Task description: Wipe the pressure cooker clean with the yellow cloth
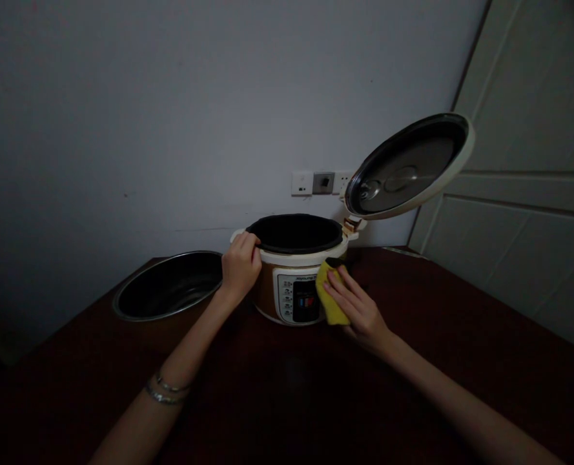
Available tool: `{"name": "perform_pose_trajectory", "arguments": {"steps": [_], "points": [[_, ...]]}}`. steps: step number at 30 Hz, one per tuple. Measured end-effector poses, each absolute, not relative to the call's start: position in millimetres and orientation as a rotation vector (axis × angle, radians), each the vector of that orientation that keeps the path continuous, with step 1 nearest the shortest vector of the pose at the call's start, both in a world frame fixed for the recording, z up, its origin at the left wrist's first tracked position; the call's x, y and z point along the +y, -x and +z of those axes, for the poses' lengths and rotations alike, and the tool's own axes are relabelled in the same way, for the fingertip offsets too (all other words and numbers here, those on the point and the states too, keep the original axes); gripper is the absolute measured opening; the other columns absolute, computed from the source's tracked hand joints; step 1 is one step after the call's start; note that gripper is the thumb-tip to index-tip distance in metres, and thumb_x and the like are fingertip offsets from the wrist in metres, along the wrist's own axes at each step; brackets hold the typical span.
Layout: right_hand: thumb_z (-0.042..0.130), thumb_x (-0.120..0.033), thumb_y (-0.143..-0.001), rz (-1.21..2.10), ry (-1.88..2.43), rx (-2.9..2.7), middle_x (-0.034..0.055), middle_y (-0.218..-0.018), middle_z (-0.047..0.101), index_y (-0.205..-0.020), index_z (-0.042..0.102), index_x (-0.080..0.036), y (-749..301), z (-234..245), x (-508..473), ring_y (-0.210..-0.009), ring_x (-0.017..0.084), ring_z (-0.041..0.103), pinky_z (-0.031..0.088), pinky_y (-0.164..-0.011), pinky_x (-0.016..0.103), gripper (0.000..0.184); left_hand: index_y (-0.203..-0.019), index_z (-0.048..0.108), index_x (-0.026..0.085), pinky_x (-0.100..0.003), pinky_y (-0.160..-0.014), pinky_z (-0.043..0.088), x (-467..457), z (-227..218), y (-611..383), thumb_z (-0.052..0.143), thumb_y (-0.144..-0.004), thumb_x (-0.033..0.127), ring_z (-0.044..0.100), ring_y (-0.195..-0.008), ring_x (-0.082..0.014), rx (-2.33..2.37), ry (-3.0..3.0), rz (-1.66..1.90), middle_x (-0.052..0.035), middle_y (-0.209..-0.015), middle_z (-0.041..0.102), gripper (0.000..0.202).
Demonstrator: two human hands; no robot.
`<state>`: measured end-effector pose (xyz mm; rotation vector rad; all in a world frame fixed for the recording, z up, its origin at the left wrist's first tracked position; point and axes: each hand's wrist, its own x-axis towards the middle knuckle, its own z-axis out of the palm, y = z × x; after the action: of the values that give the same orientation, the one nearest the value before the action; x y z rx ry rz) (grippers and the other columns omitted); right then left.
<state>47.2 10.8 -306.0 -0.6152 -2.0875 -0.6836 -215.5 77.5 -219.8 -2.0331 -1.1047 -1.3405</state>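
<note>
A white and brown rice cooker (267, 284) stands upright on the table, its control panel (300, 298) facing me. Its lid (412, 165) is raised and leans out to the right on the hinge. My left hand (241, 261) is closed over the cooker's rim at the left, by the side handle, with the fingertips partly hidden. In my right hand (357, 307) is a yellow cloth (329, 294) with a dark patch at its top, pressed against the cooker's front right side. The cooker's inside is dark.
A metal inner pot (122, 311) with a shiny rim lies left of the cooker, partly behind my left forearm. The dark red table (287, 400) meets a pale wall (170, 116) with switches and a socket (323, 183). A panelled door (523, 213) stands at the right.
</note>
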Motion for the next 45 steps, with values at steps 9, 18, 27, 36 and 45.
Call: {"name": "perform_pose_trajectory", "arguments": {"steps": [9, 18, 27, 36, 45], "points": [[0.040, -0.022, -0.088, -0.685, 0.675, -2.226, 0.0157, -0.131, 0.056, -0.139, 0.041, -0.008, -53, -350, -4, -0.136, 0.031, 0.032, 0.048, -0.098, 0.051, 0.053, -0.080, 0.051, 0.022, -0.032, -0.072, 0.043, 77, -220, 214, 0.041, -0.079, 0.005, 0.055, -0.082, -0.0197, -1.124, 2.017, -1.361, -0.0047, -0.081, 0.058, 0.019], [0.050, -0.019, -0.082, -0.661, 0.717, -2.263, 0.0163, -0.124, 0.062, -0.130, 0.050, -0.007, -51, -351, -16, -0.130, 0.031, 0.042, 0.054, -0.090, 0.045, 0.050, -0.081, 0.052, 0.020, -0.032, -0.072, 0.043, 78, -221, 215, 0.040, -0.080, 0.006, 0.055, -0.082, -0.0198, -1.119, 2.025, -1.362, -0.0059, -0.081, 0.059, 0.018], [0.054, -0.014, -0.074, -0.500, 0.840, -2.398, 0.0173, -0.120, 0.063, -0.123, 0.056, -0.010, -50, -359, -27, -0.124, 0.030, 0.050, 0.054, -0.089, 0.042, 0.049, -0.081, 0.052, 0.021, -0.032, -0.072, 0.043, 74, -219, 215, 0.041, -0.080, 0.007, 0.055, -0.083, -0.0203, -1.137, 2.039, -1.358, -0.0058, -0.082, 0.059, 0.018], [0.045, -0.019, -0.085, 0.364, 0.998, -2.063, 0.0048, -0.092, 0.072, -0.098, 0.065, -0.019, -33, -345, -48, -0.079, 0.018, 0.069, 0.057, -0.069, 0.028, 0.024, -0.080, 0.051, 0.021, -0.032, -0.073, 0.044, 73, -219, 217, 0.041, -0.079, 0.005, 0.055, -0.084, -0.0207, -1.137, 2.043, -1.345, -0.0055, -0.083, 0.059, 0.019], [0.047, -0.025, -0.089, -0.191, 0.756, -1.607, 0.0101, -0.106, 0.069, -0.114, 0.062, -0.017, -8, -242, -43, -0.096, 0.025, 0.067, 0.057, -0.082, 0.039, 0.029, -0.081, 0.051, 0.021, -0.033, -0.074, 0.044, 76, -221, 217, 0.040, -0.080, 0.006, 0.056, -0.085, -0.0215, -1.147, 2.057, -1.330, -0.0064, -0.083, 0.059, 0.019]]}}
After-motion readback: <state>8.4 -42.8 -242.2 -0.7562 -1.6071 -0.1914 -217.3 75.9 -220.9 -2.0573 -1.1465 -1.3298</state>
